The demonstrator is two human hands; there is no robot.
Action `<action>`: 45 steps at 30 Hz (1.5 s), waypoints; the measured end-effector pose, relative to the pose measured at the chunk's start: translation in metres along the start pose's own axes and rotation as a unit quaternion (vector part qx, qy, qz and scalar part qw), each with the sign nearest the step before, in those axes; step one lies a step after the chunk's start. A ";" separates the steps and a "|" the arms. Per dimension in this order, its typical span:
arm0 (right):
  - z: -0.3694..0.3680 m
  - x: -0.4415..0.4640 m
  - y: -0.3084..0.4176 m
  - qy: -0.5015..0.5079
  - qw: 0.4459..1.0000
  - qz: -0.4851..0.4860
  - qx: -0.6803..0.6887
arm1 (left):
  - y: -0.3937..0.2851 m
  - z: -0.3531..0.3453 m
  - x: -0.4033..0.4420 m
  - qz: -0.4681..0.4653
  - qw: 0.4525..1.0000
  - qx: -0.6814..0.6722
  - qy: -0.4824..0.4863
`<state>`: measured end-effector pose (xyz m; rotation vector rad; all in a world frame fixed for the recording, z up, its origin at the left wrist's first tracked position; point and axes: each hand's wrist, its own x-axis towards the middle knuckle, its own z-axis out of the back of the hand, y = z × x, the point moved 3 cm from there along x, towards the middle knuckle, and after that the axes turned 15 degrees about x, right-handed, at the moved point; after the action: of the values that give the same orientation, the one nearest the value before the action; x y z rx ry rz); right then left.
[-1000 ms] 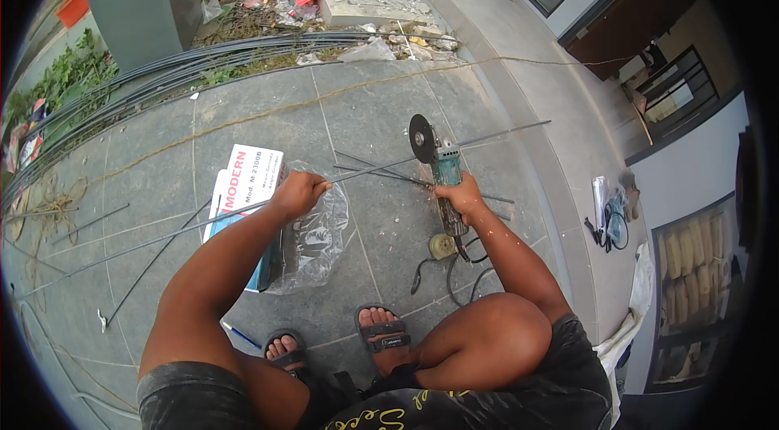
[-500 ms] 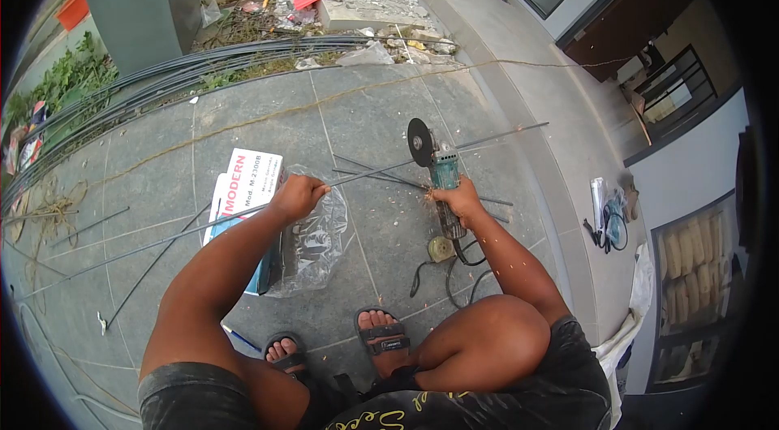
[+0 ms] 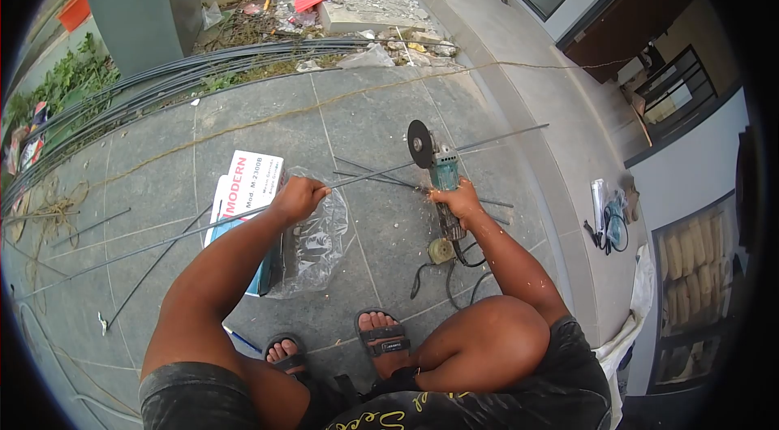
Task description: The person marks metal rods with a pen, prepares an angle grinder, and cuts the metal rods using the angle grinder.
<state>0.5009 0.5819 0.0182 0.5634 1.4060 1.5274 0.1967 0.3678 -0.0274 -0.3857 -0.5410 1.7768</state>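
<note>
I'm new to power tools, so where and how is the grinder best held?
I'd hold the grinder around its long body, coming from the near right, as the right hand does. The body points back toward the person, while the disc sits at the far end, so that end is best avoided.

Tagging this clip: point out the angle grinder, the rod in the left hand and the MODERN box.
Angle grinder (image 3: 445, 174), head view, on its teal housing.
Rod (image 3: 349, 180), head view, on its middle stretch.
MODERN box (image 3: 250, 187), head view, on its white printed face.
</note>
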 end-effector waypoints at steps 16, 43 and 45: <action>0.000 -0.001 -0.001 0.000 1.000 -0.021 -0.005 | -0.003 0.002 -0.001 0.000 1.000 0.010 0.003; -0.001 -0.005 0.003 -0.012 1.000 -0.022 -0.003 | -0.003 0.003 -0.001 0.010 1.000 -0.001 0.018; 0.000 -0.004 0.000 -0.009 1.000 -0.026 0.002 | -0.002 0.003 -0.001 0.012 1.000 -0.004 0.019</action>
<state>0.5023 0.5785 0.0191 0.5373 1.3998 1.4758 0.1972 0.3667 -0.0238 -0.4324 -0.5177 1.7863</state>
